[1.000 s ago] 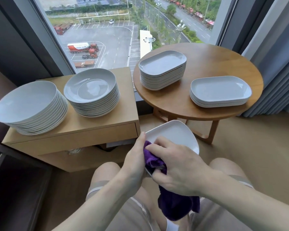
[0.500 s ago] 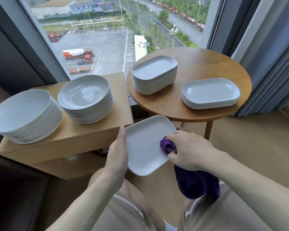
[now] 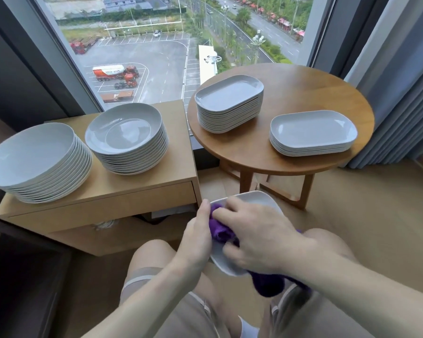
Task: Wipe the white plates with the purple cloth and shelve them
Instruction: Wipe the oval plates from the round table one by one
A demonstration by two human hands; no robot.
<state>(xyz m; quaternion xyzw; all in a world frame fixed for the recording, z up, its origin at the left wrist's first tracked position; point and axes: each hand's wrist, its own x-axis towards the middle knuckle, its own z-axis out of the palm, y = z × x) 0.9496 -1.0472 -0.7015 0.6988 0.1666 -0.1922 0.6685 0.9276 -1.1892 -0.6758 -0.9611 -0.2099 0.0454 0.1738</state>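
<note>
Plate (image 3: 261,202) is gripped at its edge by the left hand (image 3: 197,236); purple cloth (image 3: 220,228) is pressed onto it by the clutching right hand (image 3: 257,237).

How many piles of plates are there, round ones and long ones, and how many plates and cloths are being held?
Round plate piles: 2
Oblong plate piles: 2
Held plate: 1
Purple cloth: 1
Total: 6

Both forearms reach in from the near edge and meet low in the middle, above the bare knees. The left hand (image 3: 197,236) stands on edge, thumb up, gripping the near-left rim of the plate (image 3: 259,200). The right hand (image 3: 254,236) lies palm down with fingers curled, pressing the purple cloth (image 3: 219,228) onto it.
</note>
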